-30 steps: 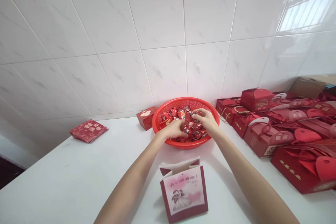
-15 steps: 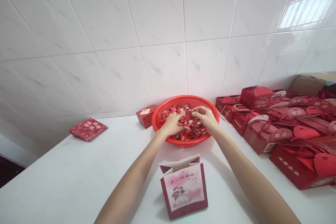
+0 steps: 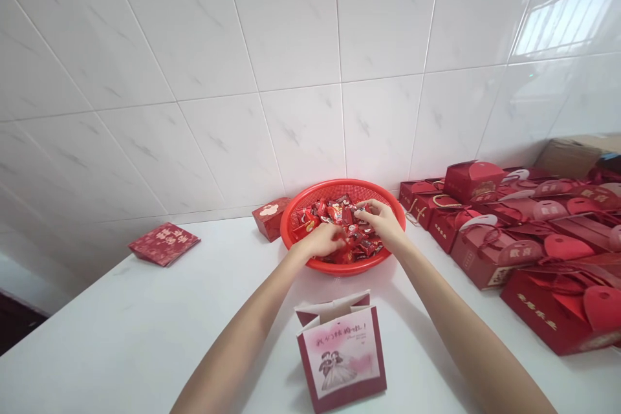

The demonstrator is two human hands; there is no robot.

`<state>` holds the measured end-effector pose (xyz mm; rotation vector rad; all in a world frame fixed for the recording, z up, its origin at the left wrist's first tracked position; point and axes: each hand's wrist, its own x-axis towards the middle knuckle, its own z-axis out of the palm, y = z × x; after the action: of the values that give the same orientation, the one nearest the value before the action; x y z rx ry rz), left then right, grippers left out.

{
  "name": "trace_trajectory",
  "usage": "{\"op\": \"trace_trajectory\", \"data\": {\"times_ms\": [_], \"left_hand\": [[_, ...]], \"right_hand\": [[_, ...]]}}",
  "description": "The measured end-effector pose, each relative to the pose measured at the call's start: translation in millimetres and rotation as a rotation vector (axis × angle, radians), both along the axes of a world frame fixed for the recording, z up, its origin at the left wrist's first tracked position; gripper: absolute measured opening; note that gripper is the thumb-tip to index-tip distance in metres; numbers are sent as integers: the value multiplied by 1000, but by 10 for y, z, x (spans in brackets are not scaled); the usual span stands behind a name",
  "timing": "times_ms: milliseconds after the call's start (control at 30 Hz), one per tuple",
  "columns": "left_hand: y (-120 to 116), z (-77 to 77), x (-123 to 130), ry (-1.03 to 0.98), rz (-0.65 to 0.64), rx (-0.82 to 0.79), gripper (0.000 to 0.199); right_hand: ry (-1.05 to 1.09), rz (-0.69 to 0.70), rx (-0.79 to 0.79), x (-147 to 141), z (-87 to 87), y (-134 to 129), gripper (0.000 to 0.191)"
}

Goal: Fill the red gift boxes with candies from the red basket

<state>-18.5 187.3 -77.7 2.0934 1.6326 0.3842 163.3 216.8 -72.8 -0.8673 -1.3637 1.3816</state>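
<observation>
Red-wrapped candies (image 3: 337,212) fill the red plastic basket (image 3: 290,208). My left hand (image 3: 324,239) reaches into the basket's near left part, its fingers curled together and pointing down at the candies; what they hold is hidden. At the right side of the basket, my right hand (image 3: 381,220) pinches a small wrapped candy between thumb and fingertips. Between my forearms stands a paper gift box (image 3: 342,356), dark red with a pink-and-white front showing a drawn couple. Its top is open.
On the white table (image 3: 145,323), a flat red folded box (image 3: 163,244) lies at left. A small red box (image 3: 270,217) touches the basket's left side. Rows of red gift boxes (image 3: 495,249) crowd the right, with a cardboard box (image 3: 567,156) behind. A tiled wall (image 3: 301,129) bounds the back.
My left hand has moved slightly nearer and right within the basket, and its fingers have curled in. My right hand stays nearly in place, its fingers closer together.
</observation>
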Motion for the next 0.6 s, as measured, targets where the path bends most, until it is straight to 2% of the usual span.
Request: {"op": "trace_trajectory", "data": {"times_ms": [133,333,600], "left_hand": [[-16,47,5,-184,131,236,36],[-20,35,-43,-395,202,368,27],[-57,33,-16,-464,177,352,24]], "right_hand": [[34,-18,-16,-1,4,10,30],[102,-129,-4,-11,-73,89,32],[11,149,-32,-20,-4,-13,33]]}}
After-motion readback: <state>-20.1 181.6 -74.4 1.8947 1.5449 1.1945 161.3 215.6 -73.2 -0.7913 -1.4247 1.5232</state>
